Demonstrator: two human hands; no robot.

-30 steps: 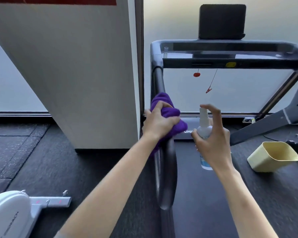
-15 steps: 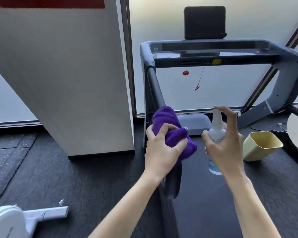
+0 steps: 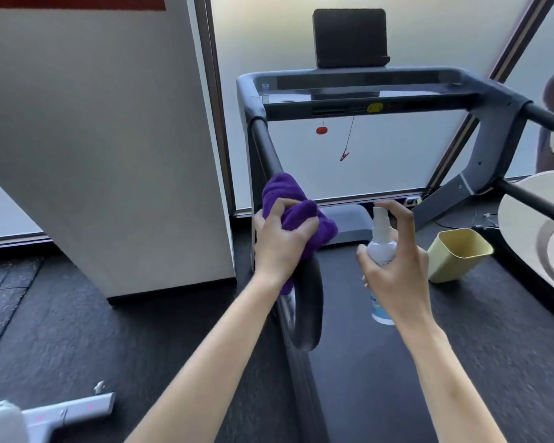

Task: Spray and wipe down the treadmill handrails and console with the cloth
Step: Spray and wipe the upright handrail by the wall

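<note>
Now left hand [image 3: 282, 247], cloth [image 3: 296, 212] slid lower down handrail [image 3: 269, 151].

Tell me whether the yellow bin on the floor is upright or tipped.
Tipped. The yellow bin leans with its open mouth facing up and toward the camera, one lower edge on the dark floor. No contents are visible inside.

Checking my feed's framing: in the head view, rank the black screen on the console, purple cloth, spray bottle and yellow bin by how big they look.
1. Black screen, though farthest away.
2. Purple cloth and yellow bin: too alike to rank, the cloth partly hidden by the left hand.
3. Spray bottle, partly hidden by the right hand.
</note>
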